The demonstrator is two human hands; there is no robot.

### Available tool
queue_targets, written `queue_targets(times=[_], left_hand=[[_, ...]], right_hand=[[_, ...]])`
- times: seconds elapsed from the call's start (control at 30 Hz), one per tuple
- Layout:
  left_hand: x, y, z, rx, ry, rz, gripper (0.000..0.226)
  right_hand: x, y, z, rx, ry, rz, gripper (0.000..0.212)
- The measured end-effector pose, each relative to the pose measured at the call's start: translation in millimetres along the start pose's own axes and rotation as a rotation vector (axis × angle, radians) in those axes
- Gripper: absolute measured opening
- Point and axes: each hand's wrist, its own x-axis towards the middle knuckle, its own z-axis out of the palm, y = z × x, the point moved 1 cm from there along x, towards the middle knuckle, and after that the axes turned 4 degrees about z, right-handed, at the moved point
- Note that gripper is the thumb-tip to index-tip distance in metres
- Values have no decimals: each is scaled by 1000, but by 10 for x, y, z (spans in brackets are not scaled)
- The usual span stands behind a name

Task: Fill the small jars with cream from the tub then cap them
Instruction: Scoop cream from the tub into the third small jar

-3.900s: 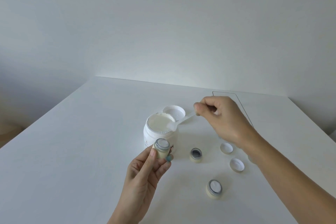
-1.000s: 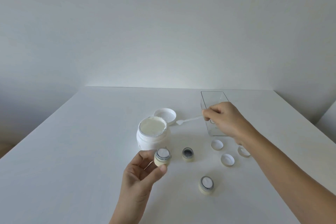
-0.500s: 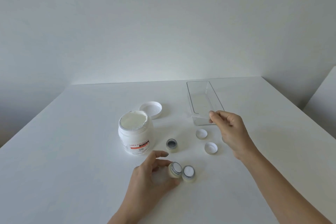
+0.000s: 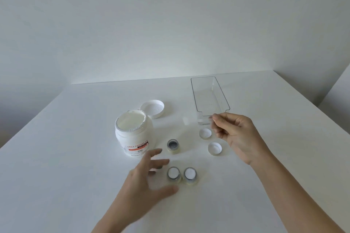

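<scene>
Letting go of the second filled small cream-coloured jar [image 4: 173, 174] beside the first filled one [image 4: 190, 175].

My left hand [image 4: 145, 179] is spread, clear of the jar it held a moment ago; my right hand [image 4: 237, 136] has carried the spatula to the clear plastic tray [image 4: 223, 98], fingers loosely curled, whether still pinching it I cannot tell. One empty jar [image 4: 172, 145] remains by the open white cream tub [image 4: 133, 132]; white caps [image 4: 205, 133] wait.

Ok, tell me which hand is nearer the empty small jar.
Left. The left hand hovers just beside the empty small jar, fingertips near it; the right hand is farther off, past the caps.
</scene>
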Motion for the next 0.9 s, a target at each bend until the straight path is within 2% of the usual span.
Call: queue_targets(times=[0.13, 0.3, 0.5, 0.73, 0.83, 0.9], left_hand=[[202, -15, -79, 3, 74, 64, 61], [492, -18, 82, 183, -72, 108, 63], [683, -64, 165, 266, -78, 192, 66], [611, 35, 94, 144, -27, 253, 63], [418, 80, 5, 36, 67, 264, 62], [257, 56, -66, -81, 165, 208, 57]], right_hand=[[16, -7, -9, 140, -53, 52, 25], [43, -3, -36, 244, -42, 76, 26], [42, -31, -49, 317, -30, 70, 23], [41, -22, -32, 328, -55, 72, 24], [51, -4, -39, 300, -54, 81, 21], [48, 11, -28, 249, -72, 89, 21]])
